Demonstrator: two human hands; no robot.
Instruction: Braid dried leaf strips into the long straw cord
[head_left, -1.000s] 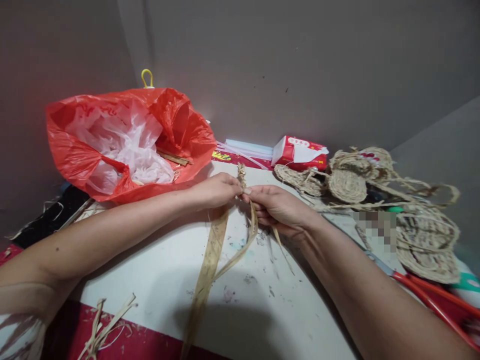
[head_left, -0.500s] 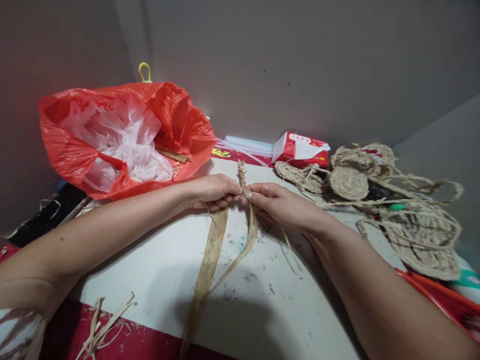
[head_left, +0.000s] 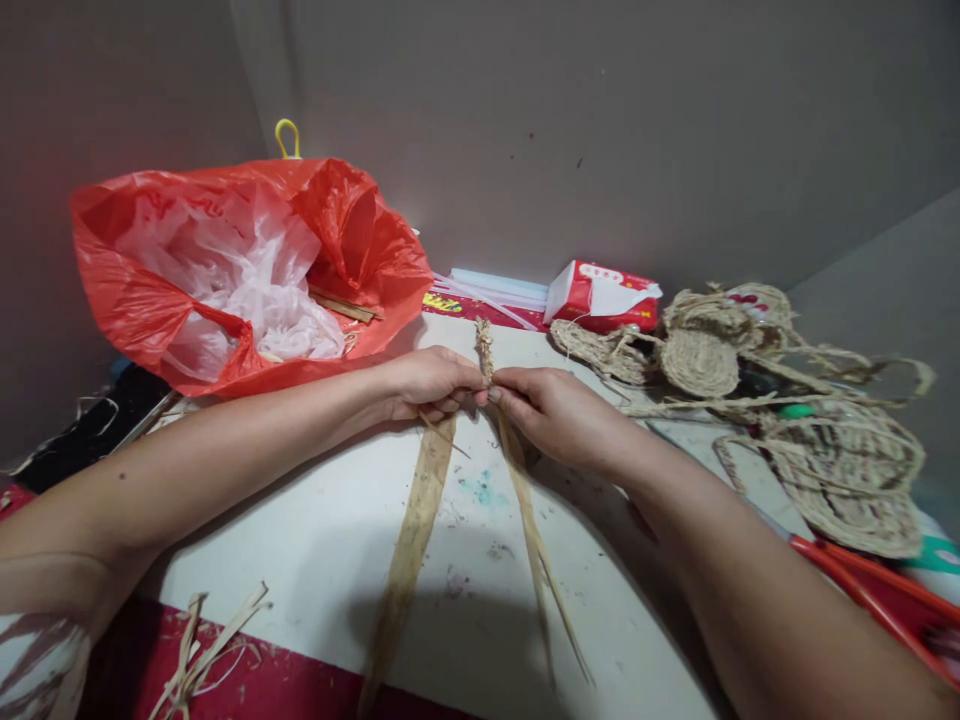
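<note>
Fingers [head_left: 469, 378] of left hand [head_left: 424, 380] closed in a pinch on near end of braid [head_left: 484, 345], mid-table [head_left: 637, 590]; wide strip [head_left: 414, 510] runs below. Right hand [head_left: 559, 410] likewise closed, on narrow strips [head_left: 525, 495] where they leave the braid. Change: these now trail rightward; half a second ago one curved left to wide strip. Strands lie separated, presumably easier to work.
</note>
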